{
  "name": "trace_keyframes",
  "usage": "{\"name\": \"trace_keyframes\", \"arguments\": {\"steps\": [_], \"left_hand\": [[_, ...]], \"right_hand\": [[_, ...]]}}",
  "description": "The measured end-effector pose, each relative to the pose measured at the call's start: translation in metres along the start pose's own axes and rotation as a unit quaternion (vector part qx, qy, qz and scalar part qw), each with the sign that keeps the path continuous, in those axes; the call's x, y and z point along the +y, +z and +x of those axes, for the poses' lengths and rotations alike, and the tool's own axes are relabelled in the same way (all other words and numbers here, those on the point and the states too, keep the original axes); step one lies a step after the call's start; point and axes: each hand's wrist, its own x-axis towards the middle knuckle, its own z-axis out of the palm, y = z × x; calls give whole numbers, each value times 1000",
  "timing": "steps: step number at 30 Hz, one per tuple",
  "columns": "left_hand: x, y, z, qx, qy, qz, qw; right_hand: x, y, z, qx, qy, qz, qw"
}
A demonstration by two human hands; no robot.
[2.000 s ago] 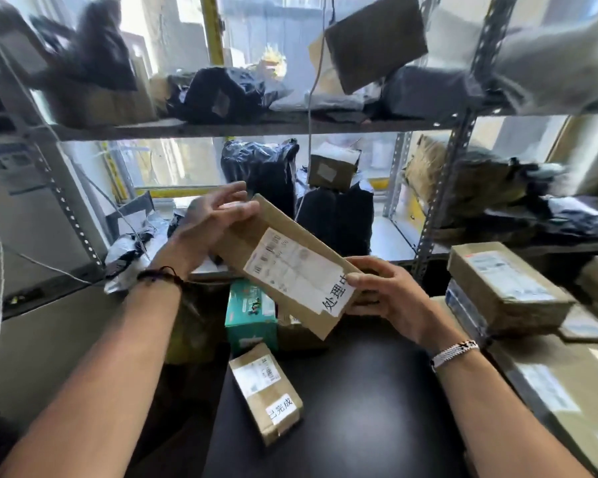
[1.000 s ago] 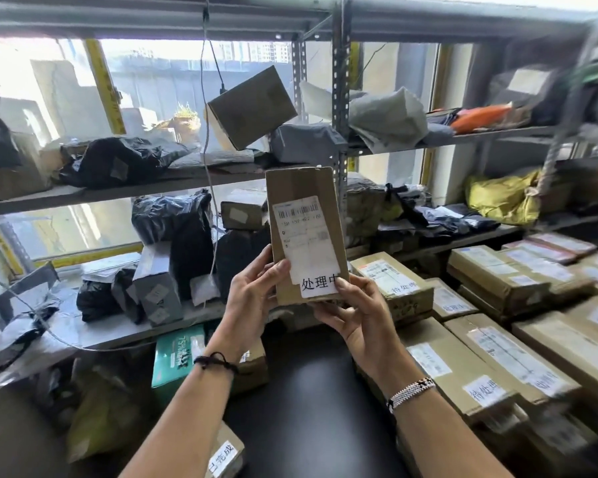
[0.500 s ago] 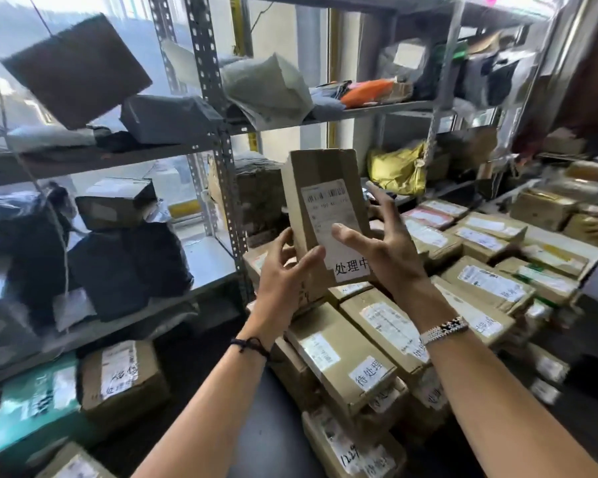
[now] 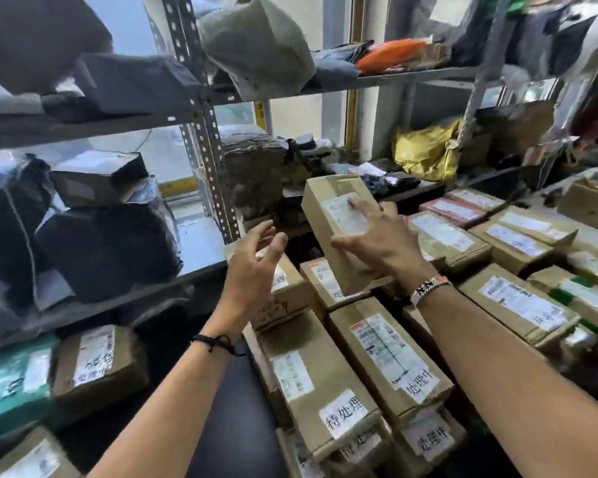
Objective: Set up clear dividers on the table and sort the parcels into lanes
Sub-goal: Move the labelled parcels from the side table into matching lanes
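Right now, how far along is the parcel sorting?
Done: many labelled boxes lie in rows on the right. In hand: the right hand presses flat on a tall box atop that pile; the left hand hovers open beside it. Left: no clear dividers show, and a brown box and a green box sit apart at the left.

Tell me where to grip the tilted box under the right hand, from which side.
Grip the box across its narrow width, on the long side faces above mid-height. Its lower end sits among the stacked parcels and the right hand lies flat on its label. The left face looks bare, so probably come from the left, near the open left hand.
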Motion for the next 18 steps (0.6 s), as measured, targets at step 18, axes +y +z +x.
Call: {"name": "trace_keyframes", "arguments": {"steps": [18], "left_hand": [[-39,-100,-19,153,-88,109,978]], "right_hand": [[11,95,39,-183,12,-116,976]]}}
